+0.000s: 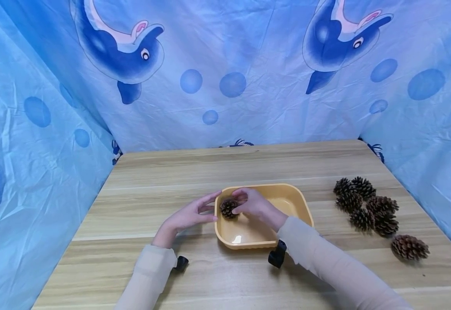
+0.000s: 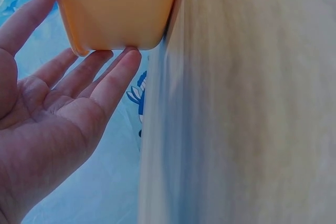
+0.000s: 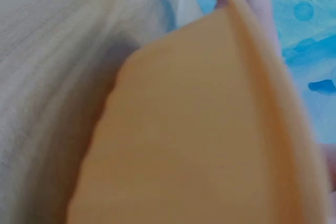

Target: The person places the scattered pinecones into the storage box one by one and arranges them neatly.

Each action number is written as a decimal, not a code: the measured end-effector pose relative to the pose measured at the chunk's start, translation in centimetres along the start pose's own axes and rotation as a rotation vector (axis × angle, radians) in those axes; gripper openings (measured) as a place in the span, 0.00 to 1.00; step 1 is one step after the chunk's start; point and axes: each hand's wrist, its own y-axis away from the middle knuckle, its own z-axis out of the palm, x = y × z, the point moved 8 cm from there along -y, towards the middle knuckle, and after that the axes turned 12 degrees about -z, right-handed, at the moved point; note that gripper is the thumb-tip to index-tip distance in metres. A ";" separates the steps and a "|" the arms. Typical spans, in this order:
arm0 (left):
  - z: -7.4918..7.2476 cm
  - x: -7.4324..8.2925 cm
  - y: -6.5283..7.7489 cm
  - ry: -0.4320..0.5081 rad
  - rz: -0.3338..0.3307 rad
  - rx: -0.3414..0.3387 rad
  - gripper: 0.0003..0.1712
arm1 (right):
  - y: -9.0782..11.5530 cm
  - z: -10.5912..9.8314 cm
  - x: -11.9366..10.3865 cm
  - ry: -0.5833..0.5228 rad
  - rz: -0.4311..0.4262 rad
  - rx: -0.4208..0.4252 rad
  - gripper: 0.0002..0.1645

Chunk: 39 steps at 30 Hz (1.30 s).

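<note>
A yellow-orange plastic basin sits on the table in the head view. Inside its left end is a brown pine cone, with my right hand reaching over the front rim and pinching it between thumb and fingers. My left hand is at the basin's left side, fingers spread and fairly straight, tips against the wall. In the left wrist view the fingertips of that hand touch the basin's outer wall. The basin's side fills the right wrist view and hides the pine cone there.
Several pine cones cluster on the right part of the wooden table, with one larger pine cone lying apart nearer the front. A blue dolphin-print curtain surrounds the table's back and sides. Black wrist cameras sit by both cuffs.
</note>
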 end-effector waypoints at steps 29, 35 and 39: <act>-0.1 0.0 -0.1 -0.078 0.008 0.037 0.47 | 6.7 -6.3 -3.0 -0.186 -0.235 -0.169 0.40; -0.2 0.1 0.0 -0.086 0.015 0.039 0.47 | 8.6 -7.7 -2.3 -0.182 -0.252 -0.164 0.37; -0.1 0.2 0.1 -0.091 0.019 0.035 0.46 | 10.1 -8.6 -1.4 -0.168 -0.249 -0.143 0.36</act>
